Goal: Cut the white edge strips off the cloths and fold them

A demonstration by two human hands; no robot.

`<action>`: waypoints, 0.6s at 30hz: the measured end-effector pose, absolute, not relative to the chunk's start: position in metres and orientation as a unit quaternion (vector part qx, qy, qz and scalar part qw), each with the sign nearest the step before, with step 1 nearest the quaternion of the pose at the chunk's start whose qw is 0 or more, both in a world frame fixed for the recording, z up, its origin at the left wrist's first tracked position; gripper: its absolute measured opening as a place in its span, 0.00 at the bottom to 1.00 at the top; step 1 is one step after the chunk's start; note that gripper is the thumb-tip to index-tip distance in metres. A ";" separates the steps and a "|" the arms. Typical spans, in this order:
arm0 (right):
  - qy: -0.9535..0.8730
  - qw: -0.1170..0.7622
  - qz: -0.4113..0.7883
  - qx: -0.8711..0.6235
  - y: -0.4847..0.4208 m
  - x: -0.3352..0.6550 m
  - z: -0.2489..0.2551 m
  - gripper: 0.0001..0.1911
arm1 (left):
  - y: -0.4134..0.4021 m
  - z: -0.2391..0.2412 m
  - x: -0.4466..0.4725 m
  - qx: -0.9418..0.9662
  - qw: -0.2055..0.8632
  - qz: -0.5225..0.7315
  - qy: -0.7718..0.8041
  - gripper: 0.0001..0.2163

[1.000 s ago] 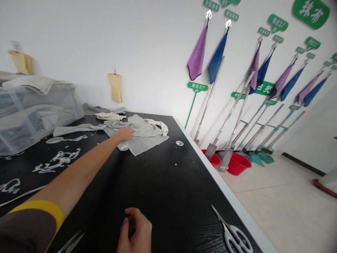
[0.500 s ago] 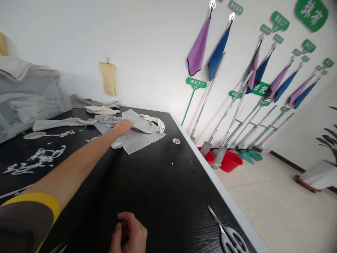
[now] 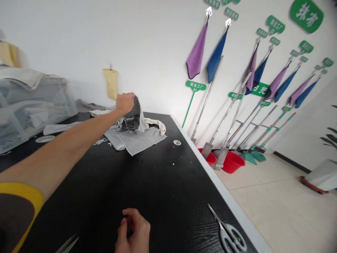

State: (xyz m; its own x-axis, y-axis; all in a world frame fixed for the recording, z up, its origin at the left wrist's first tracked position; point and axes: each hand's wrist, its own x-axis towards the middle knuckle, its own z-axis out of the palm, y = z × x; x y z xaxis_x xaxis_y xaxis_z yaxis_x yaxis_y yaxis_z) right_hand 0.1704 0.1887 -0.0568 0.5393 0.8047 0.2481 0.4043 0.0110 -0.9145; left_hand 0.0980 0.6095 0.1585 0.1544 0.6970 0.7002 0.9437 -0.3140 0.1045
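Observation:
My left hand (image 3: 125,102) reaches across the black table and is closed on the edge of a grey cloth (image 3: 142,117), which it lifts off a pile. Loose threads hang beneath the lifted cloth. Under it, a flat light-grey cloth (image 3: 146,140) lies on the table, and a cream cloth strip (image 3: 158,124) curls beside it. My right hand (image 3: 134,230) is near the front of the table, loosely curled, thumb and forefinger slightly apart, with nothing visible in it. Scissors with pale grey handles (image 3: 228,232) lie to its right. Another pair of blades (image 3: 67,244) shows at the bottom left.
A clear plastic bin (image 3: 34,109) full of cloths stands at the left. A small white round dish (image 3: 177,142) sits near the table's right edge (image 3: 210,175). Beyond that edge are mops, red buckets (image 3: 233,162) and hanging purple and blue cloths. A yellow glove (image 3: 110,83) hangs on the wall.
My left hand has risen from the pile, pulling the grey cloth up with it. My right hand keeps its curled shape near the table front. The view has shifted slightly.

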 end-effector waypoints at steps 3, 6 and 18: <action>-0.448 0.549 0.207 -0.675 0.190 0.173 -0.057 0.11 | 0.601 0.194 0.097 -0.726 0.194 -0.361 -0.552 0.21; -0.454 0.555 0.255 -0.648 0.189 0.177 -0.055 0.10 | 0.593 0.230 0.096 -0.710 0.203 -0.382 -0.556 0.24; -0.488 0.588 0.337 -0.551 0.184 0.188 -0.030 0.15 | 0.503 0.369 0.101 -0.683 0.203 -0.426 -0.558 0.20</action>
